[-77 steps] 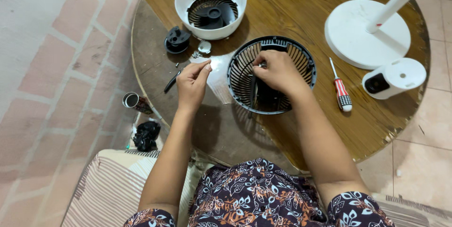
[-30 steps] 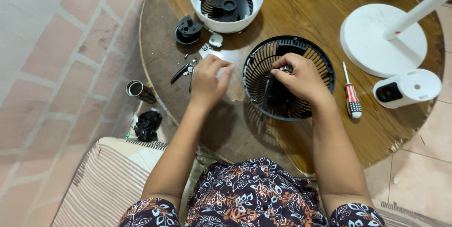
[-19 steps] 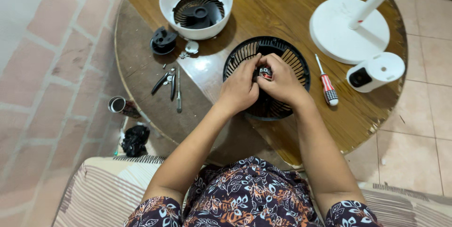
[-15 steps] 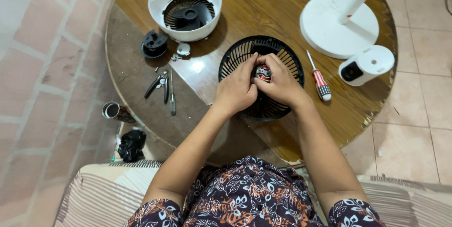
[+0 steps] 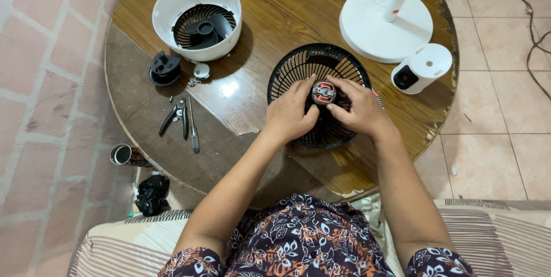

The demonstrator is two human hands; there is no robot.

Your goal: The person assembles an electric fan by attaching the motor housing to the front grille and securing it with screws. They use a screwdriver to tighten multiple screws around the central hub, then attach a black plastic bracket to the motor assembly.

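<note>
From above, both hands meet over the black fan grille [image 5: 298, 64], a round, slatted, bowl-like basket lying open side up on the round wooden table [image 5: 287, 7]. Between them sits a small motor [image 5: 323, 92], a stubby cylinder with a red band and a silvery metal top, right at the grille's centre. The left hand [image 5: 288, 115] pinches its near side with thumb and forefinger, and the right hand [image 5: 359, 107] cups the other side, fingers closed on it (its shaft is too small to make out). Well to the left lie pliers [image 5: 172, 117] and a thin tool; beyond stand a white housing [image 5: 166, 7], a white stand base [image 5: 367, 24] and a white motor cover [image 5: 425, 64].
</note>
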